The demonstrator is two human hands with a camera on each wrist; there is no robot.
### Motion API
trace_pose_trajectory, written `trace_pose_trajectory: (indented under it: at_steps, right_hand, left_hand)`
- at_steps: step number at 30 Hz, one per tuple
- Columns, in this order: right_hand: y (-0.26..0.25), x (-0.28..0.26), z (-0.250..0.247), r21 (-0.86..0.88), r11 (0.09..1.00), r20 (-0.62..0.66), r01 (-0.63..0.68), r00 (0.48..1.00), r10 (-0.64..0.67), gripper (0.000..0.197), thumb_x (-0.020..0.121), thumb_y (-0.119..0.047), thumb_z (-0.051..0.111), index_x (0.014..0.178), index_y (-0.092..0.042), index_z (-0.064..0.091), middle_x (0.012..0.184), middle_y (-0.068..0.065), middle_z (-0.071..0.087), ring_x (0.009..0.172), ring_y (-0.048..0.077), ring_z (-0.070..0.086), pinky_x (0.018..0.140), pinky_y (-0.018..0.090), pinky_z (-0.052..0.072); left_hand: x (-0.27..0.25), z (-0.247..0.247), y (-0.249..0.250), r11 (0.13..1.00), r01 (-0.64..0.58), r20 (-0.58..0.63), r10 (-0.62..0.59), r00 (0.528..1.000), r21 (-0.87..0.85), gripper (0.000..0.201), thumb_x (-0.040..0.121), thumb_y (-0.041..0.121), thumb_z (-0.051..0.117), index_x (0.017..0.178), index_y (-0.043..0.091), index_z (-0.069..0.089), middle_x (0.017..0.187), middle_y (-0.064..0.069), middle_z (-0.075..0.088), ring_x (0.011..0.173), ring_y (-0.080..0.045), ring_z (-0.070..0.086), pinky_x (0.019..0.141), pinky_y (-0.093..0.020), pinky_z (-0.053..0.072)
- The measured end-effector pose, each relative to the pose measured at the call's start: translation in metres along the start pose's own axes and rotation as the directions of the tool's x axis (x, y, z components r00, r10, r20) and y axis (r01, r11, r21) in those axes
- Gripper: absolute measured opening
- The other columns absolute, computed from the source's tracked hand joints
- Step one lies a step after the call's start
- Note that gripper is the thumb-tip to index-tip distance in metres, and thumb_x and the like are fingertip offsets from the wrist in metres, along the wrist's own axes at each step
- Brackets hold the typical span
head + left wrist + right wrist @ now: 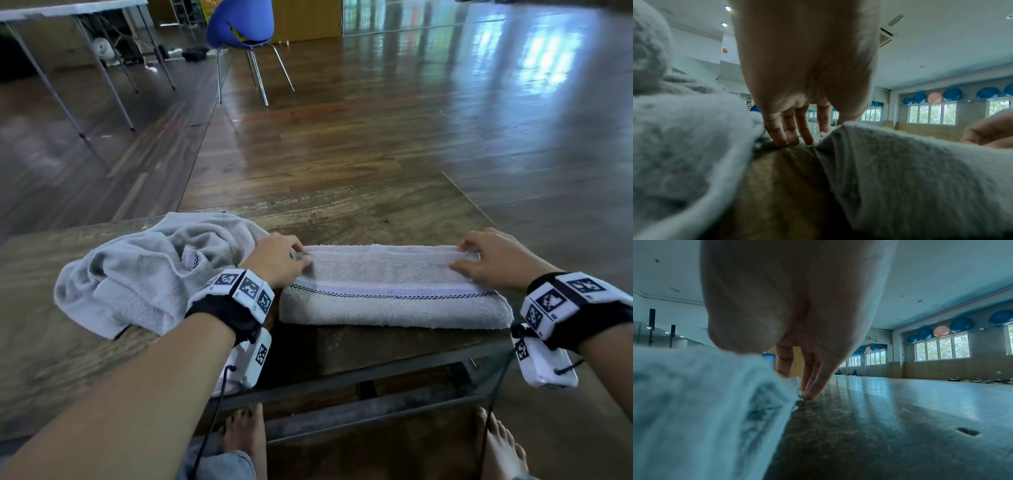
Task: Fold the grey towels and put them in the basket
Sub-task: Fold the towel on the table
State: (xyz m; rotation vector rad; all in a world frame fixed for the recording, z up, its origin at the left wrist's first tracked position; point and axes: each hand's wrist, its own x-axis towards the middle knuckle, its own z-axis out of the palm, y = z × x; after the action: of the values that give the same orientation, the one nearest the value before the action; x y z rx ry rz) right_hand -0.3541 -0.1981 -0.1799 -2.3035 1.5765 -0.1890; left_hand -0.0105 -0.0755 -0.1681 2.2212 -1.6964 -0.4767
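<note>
Lengthwise, grey towel (394, 291) lies folded flat, checkered stripe showing, both hands pinching corners.

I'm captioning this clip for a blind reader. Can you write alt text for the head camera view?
Two hands pinch the far corners of a folded grey towel on a low wooden table: left hand at its left end, right hand at its right. A crumpled grey towel lies to the left; a blue chair stands beyond.

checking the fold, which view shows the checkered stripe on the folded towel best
The head view: the checkered stripe runs the full width of the folded towel between both hands. The left wrist view shows only blurred grey pile, the right wrist view a blurred end; neither shows the stripe clearly.
</note>
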Motion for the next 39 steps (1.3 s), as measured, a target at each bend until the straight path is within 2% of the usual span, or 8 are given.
trace_pose_trajectory:
  at_steps: [5, 10, 13, 19, 25, 30, 35, 39]
  right_hand:
    - [-0.005, -0.004, -0.012, -0.013, 0.999, -0.006, 0.039, 0.999, -0.039, 0.018, 0.088, -0.039, 0.069, 0.09, -0.027, 0.056, 0.106, -0.001, 0.056, 0.1, 0.021, 0.053, 0.089, 0.042, 0.048]
    - [-0.013, -0.002, -0.027, 0.161, 0.984, -0.142, 0.078, 0.988, -0.055, 0.015, 0.085, -0.029, 0.074, 0.079, -0.023, 0.062, 0.077, -0.001, 0.067, 0.075, 0.018, 0.062, 0.061, 0.028, 0.04]
    - [-0.015, 0.007, -0.017, 0.175, 0.983, -0.221, 0.05, 0.975, -0.01, 0.006, 0.088, -0.02, 0.07, 0.093, -0.021, 0.066, 0.089, 0.002, 0.07, 0.081, 0.02, 0.063, 0.071, 0.03, 0.047]
    - [-0.01, 0.019, 0.002, -0.091, 0.994, 0.014, -0.064, 0.998, 0.066, 0.032, 0.097, -0.027, 0.061, 0.127, -0.017, 0.062, 0.131, 0.015, 0.051, 0.119, 0.034, 0.052, 0.099, 0.04, 0.042]
    - [-0.013, 0.015, -0.005, -0.001, 0.999, -0.035, -0.039, 0.999, 0.039, 0.014, 0.091, -0.022, 0.069, 0.087, -0.022, 0.055, 0.097, 0.005, 0.065, 0.078, 0.015, 0.061, 0.059, 0.024, 0.042]
    - [-0.022, 0.001, -0.026, 0.088, 0.995, -0.18, 0.046, 0.983, -0.029, 0.014, 0.085, -0.018, 0.077, 0.094, -0.02, 0.066, 0.088, -0.002, 0.065, 0.079, 0.011, 0.059, 0.07, 0.022, 0.045]
    - [-0.036, -0.015, -0.054, 0.15, 0.961, -0.611, 0.234, 0.786, -0.096, 0.013, 0.084, -0.011, 0.069, 0.09, -0.021, 0.074, 0.079, -0.002, 0.067, 0.08, 0.024, 0.065, 0.085, 0.038, 0.051]
    - [-0.036, -0.03, -0.066, 0.266, 0.903, -0.722, 0.337, 0.691, -0.045, 0.016, 0.082, -0.015, 0.074, 0.091, -0.024, 0.064, 0.088, 0.0, 0.069, 0.079, 0.016, 0.065, 0.072, 0.029, 0.054]
  left_hand:
    - [0.002, -0.007, 0.008, 0.998, 0.046, -0.011, -0.047, 0.999, -0.047, 0.014, 0.088, 0.02, 0.067, 0.088, 0.006, 0.069, 0.084, -0.005, 0.071, 0.076, -0.018, 0.063, 0.069, -0.03, 0.052]
    - [0.008, -0.021, 0.014, 0.987, 0.024, -0.231, -0.061, 0.971, -0.159, 0.014, 0.087, 0.017, 0.065, 0.078, 0.007, 0.068, 0.073, -0.001, 0.067, 0.074, -0.018, 0.06, 0.066, -0.029, 0.047]
    - [0.011, -0.014, 0.012, 0.986, 0.027, -0.304, -0.077, 0.95, -0.167, 0.005, 0.09, 0.017, 0.065, 0.088, 0.013, 0.066, 0.082, 0.001, 0.064, 0.083, -0.018, 0.059, 0.072, -0.029, 0.045]
    - [0.014, 0.002, 0.003, 0.995, 0.07, -0.091, -0.076, 0.993, -0.068, 0.018, 0.092, 0.024, 0.067, 0.105, 0.011, 0.066, 0.103, -0.005, 0.065, 0.103, -0.024, 0.06, 0.086, -0.034, 0.049]
    - [0.012, -0.002, 0.01, 0.998, 0.043, 0.031, -0.044, 0.999, 0.044, 0.019, 0.087, 0.022, 0.069, 0.104, 0.014, 0.069, 0.104, -0.004, 0.069, 0.098, -0.023, 0.063, 0.087, -0.036, 0.053]
    - [0.004, -0.02, 0.017, 1.0, -0.015, -0.06, 0.017, 0.998, 0.02, 0.011, 0.081, 0.017, 0.075, 0.091, 0.012, 0.073, 0.091, -0.002, 0.071, 0.088, -0.019, 0.065, 0.079, -0.034, 0.054]
    - [-0.005, -0.047, 0.024, 0.975, -0.199, -0.468, 0.131, 0.874, -0.1, 0.019, 0.077, 0.003, 0.071, 0.085, 0.017, 0.062, 0.08, 0.006, 0.059, 0.074, -0.01, 0.055, 0.063, -0.016, 0.041]
    - [-0.018, -0.065, 0.023, 0.929, -0.363, -0.634, 0.237, 0.736, -0.074, 0.027, 0.072, 0.003, 0.077, 0.082, 0.021, 0.06, 0.086, 0.003, 0.057, 0.068, 0.001, 0.046, 0.062, -0.004, 0.034]
